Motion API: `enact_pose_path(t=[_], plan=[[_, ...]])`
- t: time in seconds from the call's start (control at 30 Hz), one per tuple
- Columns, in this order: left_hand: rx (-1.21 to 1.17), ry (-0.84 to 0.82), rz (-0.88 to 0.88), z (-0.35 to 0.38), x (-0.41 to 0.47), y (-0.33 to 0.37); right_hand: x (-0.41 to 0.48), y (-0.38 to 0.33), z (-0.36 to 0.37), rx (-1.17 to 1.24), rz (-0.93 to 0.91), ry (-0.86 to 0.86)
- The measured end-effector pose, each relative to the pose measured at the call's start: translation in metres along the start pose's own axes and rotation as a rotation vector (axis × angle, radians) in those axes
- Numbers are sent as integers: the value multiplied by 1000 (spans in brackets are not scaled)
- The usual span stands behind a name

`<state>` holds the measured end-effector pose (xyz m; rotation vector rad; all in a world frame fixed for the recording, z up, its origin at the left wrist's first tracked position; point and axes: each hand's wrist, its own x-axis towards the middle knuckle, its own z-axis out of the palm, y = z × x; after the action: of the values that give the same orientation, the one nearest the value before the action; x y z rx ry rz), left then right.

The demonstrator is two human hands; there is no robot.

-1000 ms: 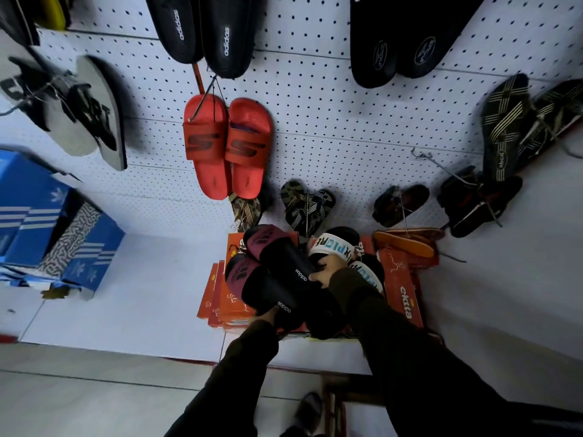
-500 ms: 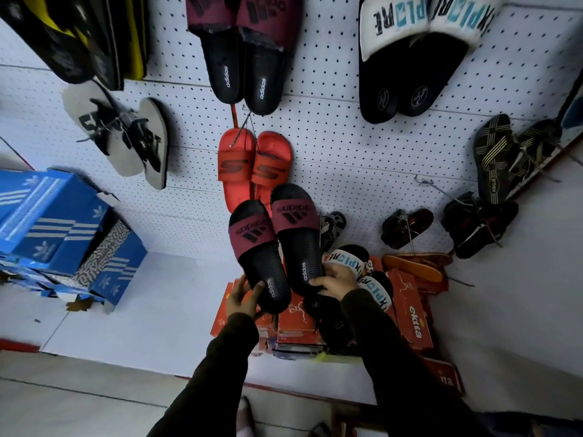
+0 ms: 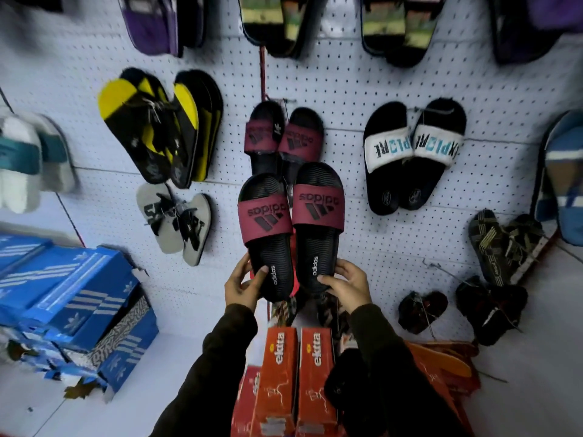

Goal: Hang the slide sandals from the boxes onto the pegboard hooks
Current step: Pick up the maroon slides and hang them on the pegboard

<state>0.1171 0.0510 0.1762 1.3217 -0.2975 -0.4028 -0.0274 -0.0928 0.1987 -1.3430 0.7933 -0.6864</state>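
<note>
I hold a pair of black slides with maroon adidas straps up against the white pegboard point(image 3: 394, 247). My left hand point(image 3: 243, 285) grips the heel of the left slide point(image 3: 266, 234). My right hand point(image 3: 347, 283) grips the heel of the right slide point(image 3: 317, 225). Both slides stand toes up, side by side, just below an identical maroon pair point(image 3: 284, 140) that hangs on the board. Orange ekta boxes point(image 3: 298, 373) are stacked below my arms. The hook behind the held pair is hidden.
Other pairs hang around: black-yellow flip-flops point(image 3: 161, 127), grey flip-flops point(image 3: 176, 222), white-strap EXPLORE slides point(image 3: 413, 156), striped sandals point(image 3: 504, 247). A bare wire hook point(image 3: 438, 268) sticks out at the right. Blue adidas boxes point(image 3: 72, 304) are piled at the left.
Both hands lifted the maroon-strap pair from the orange boxes up against the pegboard, toes now pointing up. My view tilted upward, showing higher rows of hanging sandals.
</note>
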Motion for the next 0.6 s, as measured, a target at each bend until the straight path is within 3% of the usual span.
enact_pose_path(t=[0.37,0.6], plan=[[-66,13,294,23,66,134,34,-126,49,145,-293,-25],[-46,12,248,23,116,155,74,-143,67,127,-244,-32]])
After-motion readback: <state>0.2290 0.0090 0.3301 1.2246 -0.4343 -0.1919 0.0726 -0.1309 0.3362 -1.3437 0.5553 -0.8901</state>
